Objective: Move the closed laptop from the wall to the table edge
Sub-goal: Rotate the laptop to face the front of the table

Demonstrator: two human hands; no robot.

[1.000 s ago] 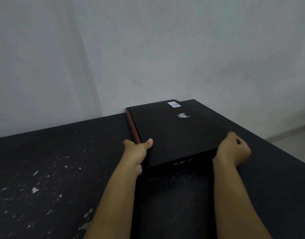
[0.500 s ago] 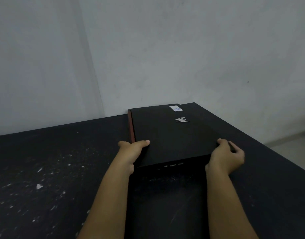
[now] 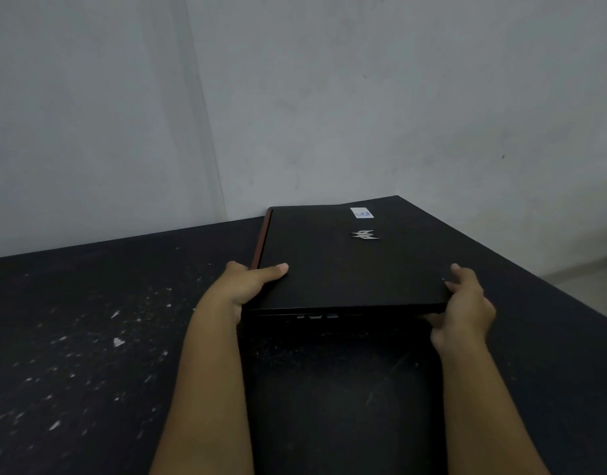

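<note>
A closed black laptop (image 3: 343, 265) with a red left edge, a silver logo and a white sticker lies at the far side of the black table (image 3: 89, 320), its back edge near the grey wall. My left hand (image 3: 247, 286) grips its near left corner, thumb on the lid. My right hand (image 3: 466, 310) grips the near right corner, fingers curled under it. The near edge looks raised off the table, with a dark shadow beneath.
The table's surface is scuffed with white flecks on the left. Its right edge (image 3: 542, 275) runs diagonally, with pale floor (image 3: 590, 282) beyond. A grey wall (image 3: 329, 114) and its corner stand right behind the laptop.
Both hands have taken a firmer hold on the near corners, and the laptop's near edge has come up and slightly toward me.
</note>
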